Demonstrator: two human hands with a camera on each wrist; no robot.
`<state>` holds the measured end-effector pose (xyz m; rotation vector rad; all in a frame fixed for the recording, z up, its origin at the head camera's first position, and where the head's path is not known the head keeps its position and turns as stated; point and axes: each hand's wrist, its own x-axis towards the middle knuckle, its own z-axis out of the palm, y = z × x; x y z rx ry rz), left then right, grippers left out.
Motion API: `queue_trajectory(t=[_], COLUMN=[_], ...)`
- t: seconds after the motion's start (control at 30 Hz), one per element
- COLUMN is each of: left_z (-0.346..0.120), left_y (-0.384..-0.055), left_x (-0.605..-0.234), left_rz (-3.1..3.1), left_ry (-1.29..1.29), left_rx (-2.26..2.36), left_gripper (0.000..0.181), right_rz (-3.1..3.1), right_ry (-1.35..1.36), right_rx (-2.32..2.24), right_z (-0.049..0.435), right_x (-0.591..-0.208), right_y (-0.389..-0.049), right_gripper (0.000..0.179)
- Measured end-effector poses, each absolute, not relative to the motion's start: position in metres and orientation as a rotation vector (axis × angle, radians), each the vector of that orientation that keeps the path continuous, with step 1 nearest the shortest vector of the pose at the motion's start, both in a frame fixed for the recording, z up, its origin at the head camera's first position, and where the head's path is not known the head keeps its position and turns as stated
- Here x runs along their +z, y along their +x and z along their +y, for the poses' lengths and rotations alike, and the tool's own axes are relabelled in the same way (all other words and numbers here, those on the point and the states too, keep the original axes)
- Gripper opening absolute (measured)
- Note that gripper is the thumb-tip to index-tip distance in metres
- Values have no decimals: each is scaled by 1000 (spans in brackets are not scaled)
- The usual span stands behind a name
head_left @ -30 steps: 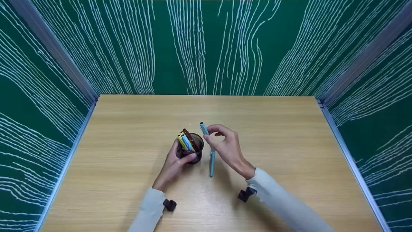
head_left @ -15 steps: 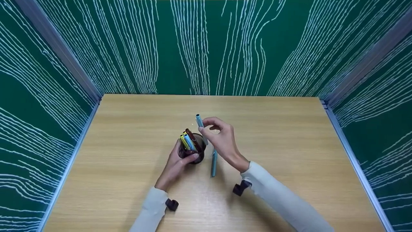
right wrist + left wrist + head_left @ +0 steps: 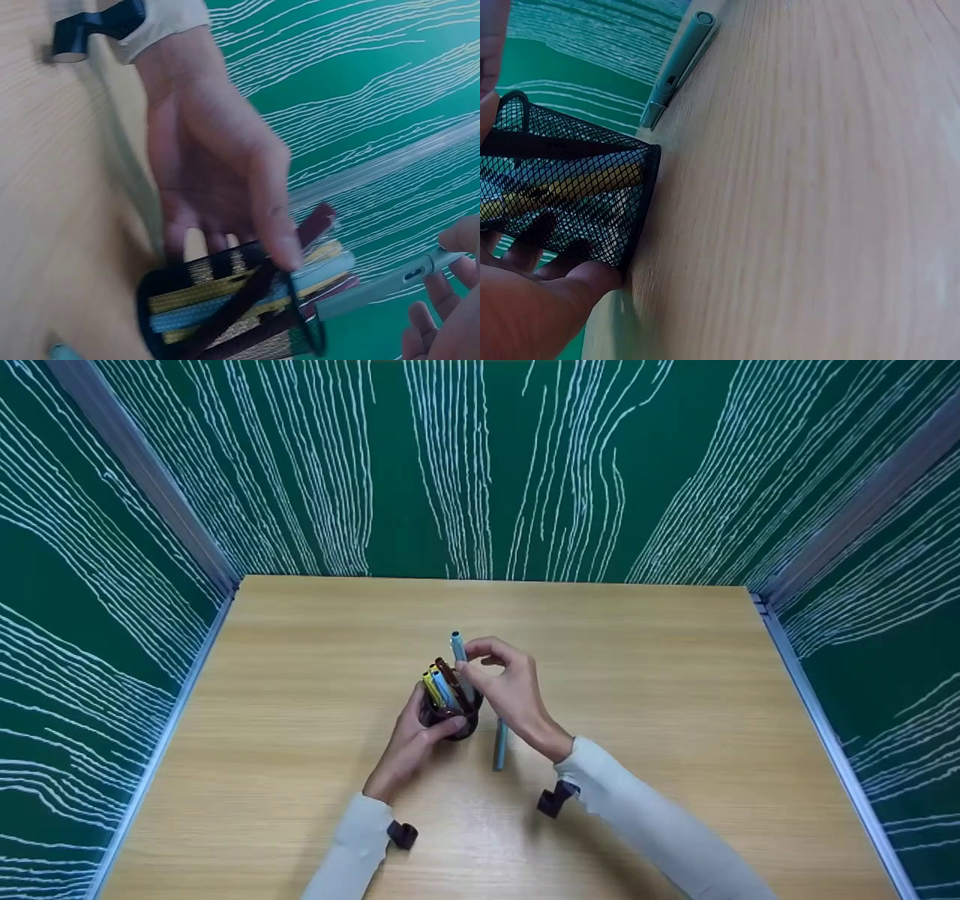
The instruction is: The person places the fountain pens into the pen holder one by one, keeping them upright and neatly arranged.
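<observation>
My left hand [image 3: 409, 742] grips a black mesh pen holder [image 3: 466, 727] around its side, thumb toward me. Yellow, light blue and dark brown pens [image 3: 444, 684] stand in it, leaning left. With thumb and fingertips my right hand [image 3: 514, 682] pinches a pale teal pen [image 3: 457, 645] over the holder's right side. In the right wrist view that pen [image 3: 375, 297] slants across the holder's mouth, its lower end at the rim. A second teal pen [image 3: 500, 746] lies on the table just right of the holder; the left wrist view shows its capped body [image 3: 679, 64].
The light wooden table [image 3: 315, 660] spreads out around both hands. Green panels [image 3: 517, 472] with white wavy lines enclose it at the back and sides, with metal posts [image 3: 150, 472] at the back corners. Both wrists wear small black camera mounts [image 3: 553, 800].
My right hand has moved left with its pen, from beside the holder to over its mouth, where the pen now dips lower. The left hand still grips the holder; the table pen stays put.
</observation>
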<state>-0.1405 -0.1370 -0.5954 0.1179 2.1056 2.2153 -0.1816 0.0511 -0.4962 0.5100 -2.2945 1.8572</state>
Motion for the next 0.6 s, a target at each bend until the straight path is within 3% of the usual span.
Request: queue_trajectory(t=[0.6], left_z=[-138], left_y=[-140], left_x=[-597], left_rz=[2139], left_ry=[146], left_rx=[2175], left_gripper=[85], right_rz=[-2342], right_ry=[483], right_rx=[1791], right_z=[60], right_x=[-543], right_y=[-176], right_gripper=[14])
